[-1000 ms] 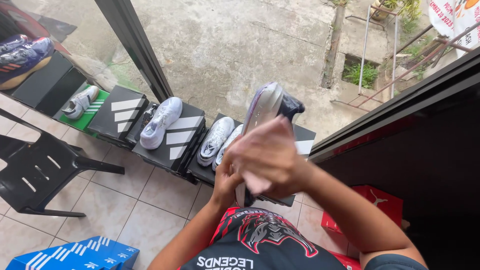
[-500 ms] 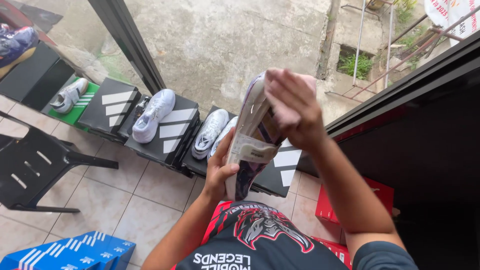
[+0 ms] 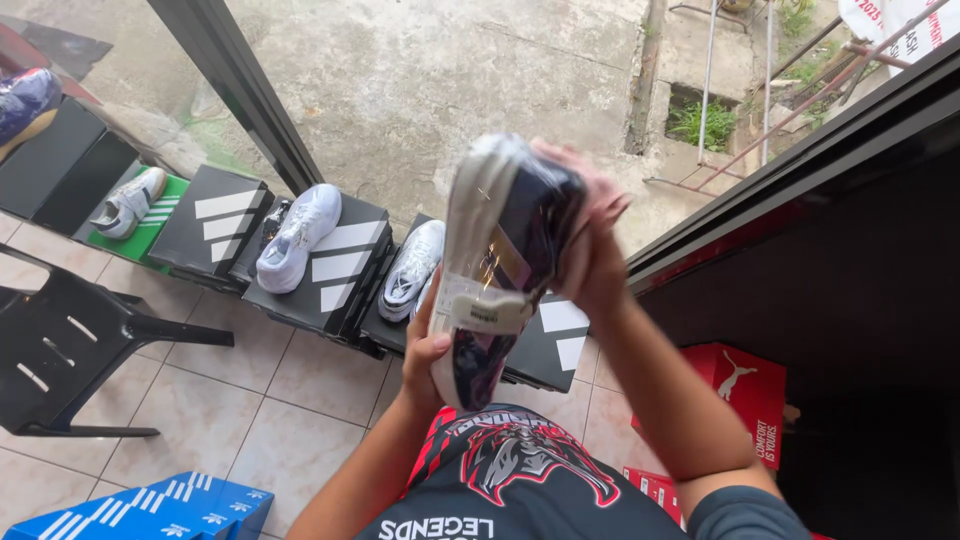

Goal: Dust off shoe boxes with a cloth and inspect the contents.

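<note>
Shoe (image 3: 500, 270), dark with a pale sole, wrapped in clear plastic film, held upright at chest height above the tiled floor (image 3: 230, 400). Left hand (image 3: 425, 355) cups the lower end, grip closed around it. Right hand (image 3: 590, 250) lies over the top end, fingers pressed flat on the film, grip closed on the shoe.

Since a second ago: the shoe has tilted from lying across the hands to standing on end, and the right hand has slid from the middle to the top. Reads as smoothing the wrap along its length.

Row of black boxes (image 3: 335, 265) with white sneakers (image 3: 298, 235) along the window-side edge of the floor; black chair (image 3: 70, 345) at left.
</note>
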